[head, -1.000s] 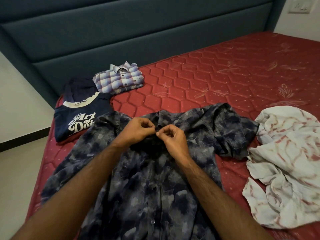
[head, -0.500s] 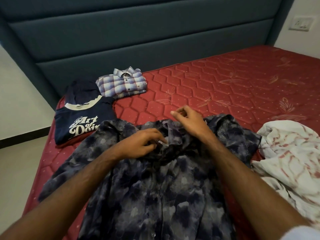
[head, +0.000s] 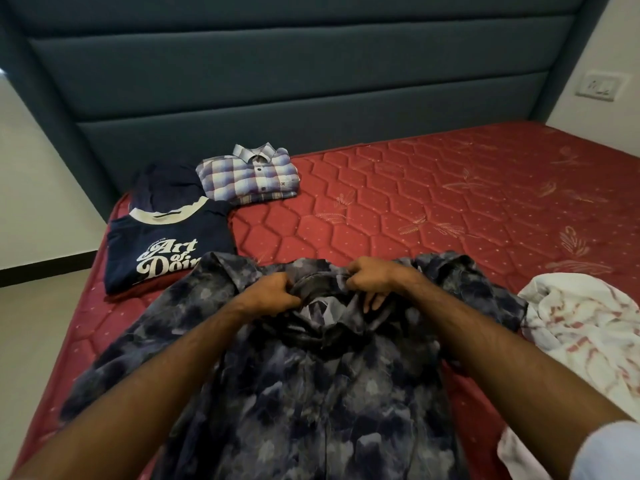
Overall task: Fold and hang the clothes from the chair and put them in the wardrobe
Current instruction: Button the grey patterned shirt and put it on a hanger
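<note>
A dark grey-blue patterned shirt (head: 311,393) lies spread front-up on the red mattress (head: 433,202). My left hand (head: 270,292) grips the left side of its collar, and my right hand (head: 372,277) grips the right side, bunching the fabric between them. A folded navy T-shirt (head: 162,244) with white lettering lies at the left, its lower corner under the patterned shirt's sleeve. A folded plaid shirt (head: 251,176) sits behind it. A crumpled white garment with red marks (head: 585,330) lies at the right.
A padded blue-grey headboard (head: 277,81) runs along the far side of the bed. A dark folded item (head: 166,187) sits behind the navy T-shirt. The floor (head: 31,334) lies past the mattress's left edge, and a wall socket (head: 601,85) is at the upper right.
Both hands left the button near the placket and moved up to the collar, where they now grip each side. The head view tilted up, showing more of the headboard.
</note>
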`<state>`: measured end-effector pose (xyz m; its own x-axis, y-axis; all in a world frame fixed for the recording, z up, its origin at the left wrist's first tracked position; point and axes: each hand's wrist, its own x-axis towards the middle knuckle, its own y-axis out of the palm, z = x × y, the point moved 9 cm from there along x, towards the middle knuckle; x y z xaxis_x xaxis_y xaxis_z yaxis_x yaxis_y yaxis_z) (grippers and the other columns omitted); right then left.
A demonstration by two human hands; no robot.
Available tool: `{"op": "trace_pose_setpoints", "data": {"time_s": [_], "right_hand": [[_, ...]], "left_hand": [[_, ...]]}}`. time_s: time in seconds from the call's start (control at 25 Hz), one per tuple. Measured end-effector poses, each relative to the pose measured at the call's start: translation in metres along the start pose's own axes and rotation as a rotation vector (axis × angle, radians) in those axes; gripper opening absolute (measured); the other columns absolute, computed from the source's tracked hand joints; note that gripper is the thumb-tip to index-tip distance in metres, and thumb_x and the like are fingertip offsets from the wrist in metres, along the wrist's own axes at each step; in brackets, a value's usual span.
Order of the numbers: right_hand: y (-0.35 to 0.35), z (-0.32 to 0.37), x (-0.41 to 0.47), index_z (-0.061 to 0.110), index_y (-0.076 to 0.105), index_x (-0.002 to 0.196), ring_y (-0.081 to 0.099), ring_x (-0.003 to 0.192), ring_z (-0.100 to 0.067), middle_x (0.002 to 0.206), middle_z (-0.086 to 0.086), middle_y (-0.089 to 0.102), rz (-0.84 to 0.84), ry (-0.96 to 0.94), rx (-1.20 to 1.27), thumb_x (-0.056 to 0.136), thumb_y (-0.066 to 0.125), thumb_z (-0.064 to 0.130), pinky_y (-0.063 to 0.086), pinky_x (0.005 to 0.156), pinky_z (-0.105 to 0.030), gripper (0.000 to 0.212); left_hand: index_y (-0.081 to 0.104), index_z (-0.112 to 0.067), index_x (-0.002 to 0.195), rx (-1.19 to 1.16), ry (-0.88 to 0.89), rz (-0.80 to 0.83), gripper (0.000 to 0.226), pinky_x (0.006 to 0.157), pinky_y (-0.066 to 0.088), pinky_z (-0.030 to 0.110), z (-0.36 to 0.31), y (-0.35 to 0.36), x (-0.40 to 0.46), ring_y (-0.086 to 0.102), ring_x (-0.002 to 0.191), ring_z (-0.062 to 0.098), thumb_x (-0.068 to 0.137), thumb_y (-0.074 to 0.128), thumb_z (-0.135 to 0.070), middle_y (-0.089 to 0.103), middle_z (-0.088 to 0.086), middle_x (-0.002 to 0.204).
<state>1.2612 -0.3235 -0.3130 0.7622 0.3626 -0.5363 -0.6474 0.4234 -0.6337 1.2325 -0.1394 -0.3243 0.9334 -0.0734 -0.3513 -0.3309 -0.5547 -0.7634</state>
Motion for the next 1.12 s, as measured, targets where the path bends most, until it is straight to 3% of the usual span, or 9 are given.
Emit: {"op": "trace_pose_setpoints", "data": {"time_s": [0.08, 0.2, 0.32, 0.48, 0.56, 0.64, 0.8, 0.92, 1.12], "right_hand": [[-0.036, 0.014, -0.005, 0.004, 0.057, 0.113, 0.07, 0.051, -0.021, 0.089, -0.019, 0.063, -0.028, -0.008, -0.017, 0.099, 0.042, 0.008, 0.051, 0.042, -0.024, 0.022], [-0.117, 0.052, 0.014, 0.005, 0.056, 0.094, 0.065, 0.043, -0.018, 0.072, -0.016, 0.059, -0.233, -0.081, 0.034, 0.097, 0.043, 0.012, 0.046, 0.04, -0.019, 0.015], [-0.176, 0.062, 0.066, 0.004, 0.057, 0.105, 0.07, 0.058, -0.024, 0.087, -0.02, 0.061, -0.46, -0.151, 0.486, 0.099, 0.054, 0.022, 0.059, 0.05, -0.032, 0.02], [-0.169, -0.015, 0.122, 0.002, 0.041, 0.143, 0.06, 0.119, -0.033, 0.145, -0.02, 0.052, -0.571, -0.026, 0.42, 0.094, 0.06, 0.059, 0.051, 0.1, -0.044, 0.077], [-0.142, -0.065, 0.123, 0.007, 0.046, 0.142, 0.056, 0.124, -0.031, 0.144, -0.016, 0.054, -0.442, 0.042, 0.066, 0.086, 0.05, 0.079, 0.046, 0.106, -0.044, 0.091], [-0.121, -0.105, 0.11, 0.014, 0.056, 0.125, 0.06, 0.111, -0.028, 0.126, -0.01, 0.061, -0.356, 0.054, -0.166, 0.075, 0.042, 0.092, 0.049, 0.097, -0.042, 0.095], [-0.122, -0.116, 0.111, 0.012, 0.056, 0.106, 0.06, 0.089, -0.021, 0.1, -0.004, 0.063, -0.352, -0.003, -0.058, 0.091, 0.067, 0.055, 0.045, 0.069, -0.033, 0.047], [-0.149, -0.123, 0.116, 0.014, 0.058, 0.088, 0.067, 0.092, -0.033, 0.095, -0.012, 0.069, -0.534, 0.056, -0.078, 0.093, 0.072, 0.039, 0.051, 0.074, -0.038, 0.029], [-0.157, -0.142, 0.098, 0.016, 0.054, 0.107, 0.062, 0.111, -0.035, 0.12, -0.016, 0.065, -0.747, 0.268, -0.304, 0.096, 0.063, 0.037, 0.046, 0.084, -0.042, 0.025]], "left_hand": [[0.066, -0.004, 0.086, -0.052, 0.03, -0.063, 0.014, 0.037, 0.043, 0.022, -0.015, -0.033, 0.0, 0.062, 0.043, 0.022, 0.092, 0.054, -0.008, 0.065, -0.001, 0.053], [0.061, -0.005, 0.098, -0.303, 0.082, -0.372, 0.02, 0.034, 0.049, 0.029, -0.047, -0.125, 0.031, 0.066, 0.043, 0.026, 0.096, 0.042, -0.003, 0.069, 0.014, 0.063], [0.049, -0.01, 0.127, -0.532, 0.182, -0.491, 0.03, 0.075, 0.062, 0.053, -0.06, -0.177, 0.085, 0.074, 0.085, 0.035, 0.101, 0.045, -0.025, 0.072, 0.02, 0.103], [0.032, -0.016, 0.152, 0.26, 0.218, -0.485, 0.063, 0.121, 0.019, 0.052, -0.013, -0.121, 0.134, 0.033, 0.148, 0.029, 0.102, 0.037, -0.054, 0.038, 0.01, 0.157], [0.025, -0.018, 0.158, 0.604, 0.128, -0.398, 0.069, 0.12, 0.01, 0.061, 0.044, -0.084, 0.141, 0.018, 0.154, 0.03, 0.103, 0.025, -0.06, 0.02, 0.008, 0.167], [0.04, -0.016, 0.148, 0.67, 0.052, -0.415, 0.074, 0.115, 0.024, 0.061, 0.091, -0.076, 0.135, 0.036, 0.144, 0.032, 0.099, 0.018, -0.067, 0.039, 0.012, 0.157], [0.056, -0.013, 0.109, 0.722, 0.05, -0.606, 0.041, 0.088, 0.039, 0.052, 0.108, -0.102, 0.126, 0.055, 0.105, 0.034, 0.1, 0.043, -0.05, 0.059, 0.012, 0.113], [0.052, -0.011, 0.101, 0.747, 0.141, -0.76, 0.028, 0.076, 0.036, 0.05, 0.091, -0.129, 0.122, 0.051, 0.093, 0.035, 0.095, 0.06, -0.037, 0.053, 0.014, 0.104], [0.054, -0.007, 0.125, 0.968, 0.292, -0.782, 0.041, 0.081, 0.041, 0.052, 0.085, -0.106, 0.128, 0.047, 0.103, 0.037, 0.091, 0.055, -0.029, 0.051, 0.018, 0.125]]}}
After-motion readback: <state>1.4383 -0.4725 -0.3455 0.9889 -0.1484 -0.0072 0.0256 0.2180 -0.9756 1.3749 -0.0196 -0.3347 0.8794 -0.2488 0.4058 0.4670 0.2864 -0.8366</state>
